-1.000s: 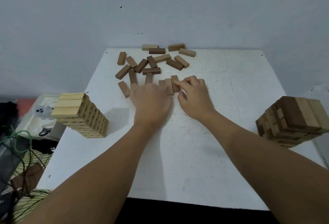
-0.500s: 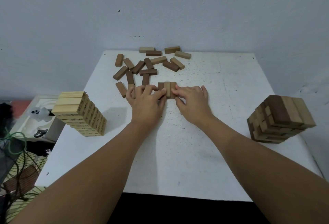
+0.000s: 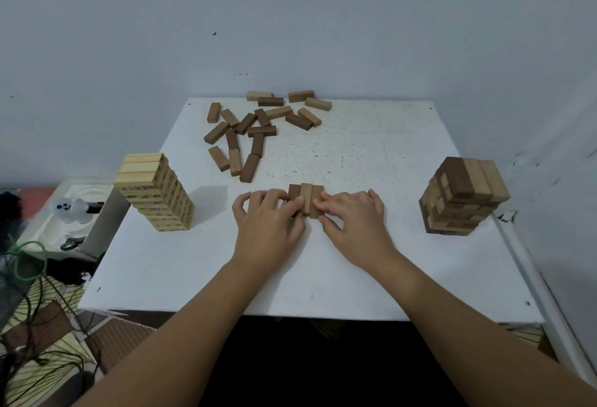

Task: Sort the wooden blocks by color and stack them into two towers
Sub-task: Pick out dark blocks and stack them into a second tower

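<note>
Three blocks squared up between both hands

The left hand point(image 3: 269, 229) and right hand point(image 3: 353, 225) pinch a row of three brown blocks point(image 3: 305, 198) between their fingertips. Rigid, light, smooth-sided wood, I'd say; squeeze the outer long faces. Beyond lies the loose pile point(image 3: 258, 130); the pale tower point(image 3: 155, 191) stands further left, the brown tower point(image 3: 463, 195) right

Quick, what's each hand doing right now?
Left hand: fingers pinch the left side of the three-block row.
Right hand: fingers pinch the row's right side.
</note>
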Tool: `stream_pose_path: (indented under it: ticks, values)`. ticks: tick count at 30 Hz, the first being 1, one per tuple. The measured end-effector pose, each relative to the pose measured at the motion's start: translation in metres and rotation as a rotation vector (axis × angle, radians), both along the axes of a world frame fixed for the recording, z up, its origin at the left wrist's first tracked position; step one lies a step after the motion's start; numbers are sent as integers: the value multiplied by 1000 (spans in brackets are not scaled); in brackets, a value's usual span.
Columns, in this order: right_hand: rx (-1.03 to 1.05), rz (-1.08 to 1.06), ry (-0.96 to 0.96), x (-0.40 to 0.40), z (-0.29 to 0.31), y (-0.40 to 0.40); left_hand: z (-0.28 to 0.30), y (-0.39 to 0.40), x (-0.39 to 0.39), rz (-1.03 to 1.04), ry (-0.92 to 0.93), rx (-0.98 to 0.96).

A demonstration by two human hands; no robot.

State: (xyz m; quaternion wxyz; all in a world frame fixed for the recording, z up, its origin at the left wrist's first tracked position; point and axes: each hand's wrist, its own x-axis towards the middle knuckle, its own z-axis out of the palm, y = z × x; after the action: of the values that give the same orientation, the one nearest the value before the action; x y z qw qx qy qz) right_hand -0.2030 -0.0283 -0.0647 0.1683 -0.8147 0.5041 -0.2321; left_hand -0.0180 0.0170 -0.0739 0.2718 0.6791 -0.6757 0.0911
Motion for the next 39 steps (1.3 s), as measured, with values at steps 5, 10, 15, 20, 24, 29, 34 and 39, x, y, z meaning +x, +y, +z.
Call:
stream_pose_path:
  ticks: [5, 10, 15, 20, 24, 29, 34, 39]
  values:
    - [130, 80, -157, -18, 5, 2, 2, 19, -6, -32, 124, 72]
    - [260, 10, -351, -23, 6, -2, 9, 21, -9, -107, 163, 153]
    - [156, -33, -141, -15, -3, -3, 11, 22, -10, -123, 182, 126]
    - [159, -15, -101, -18, -4, -1, 12, 23, -13, -107, 174, 102]
    - [137, 4, -107, -18, -4, 0, 11, 23, -13, -87, 164, 115]
    - [110, 2, -142, -19, -6, 3, 10, 22, -12, -94, 187, 131]
    - [151, -18, -108, -19, -3, 6, 11, 22, -10, -101, 212, 135]
    - [122, -9, -117, -19, -5, 6, 13, 22, -9, 3, 293, 179]
